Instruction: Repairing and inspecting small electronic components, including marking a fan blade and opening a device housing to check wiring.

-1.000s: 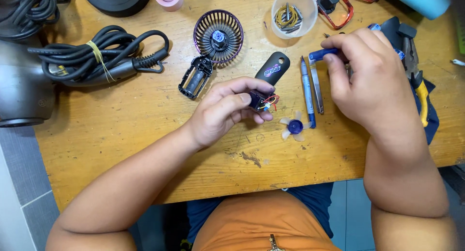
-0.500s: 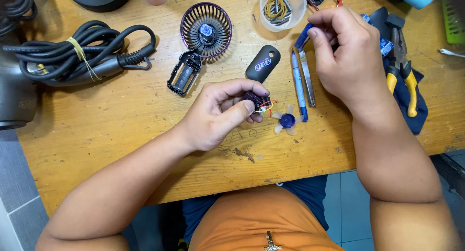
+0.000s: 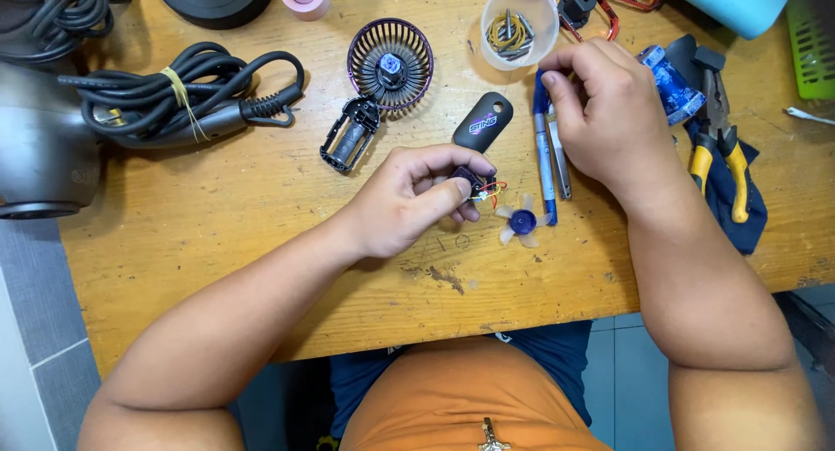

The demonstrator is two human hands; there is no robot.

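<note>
The left hand pinches a small black motor part with coloured wires just left of the blue propeller, while above it the right hand closes on what looks like a blue-handled tool.

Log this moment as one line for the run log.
left hand: pinching small wired part | right hand: on blue pen tool | fan blade: loose on table

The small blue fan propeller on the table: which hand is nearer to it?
Left. The left hand, pinching a small wired part, sits just left of the blue propeller. The right hand is farther up, over the blue pen.
</note>
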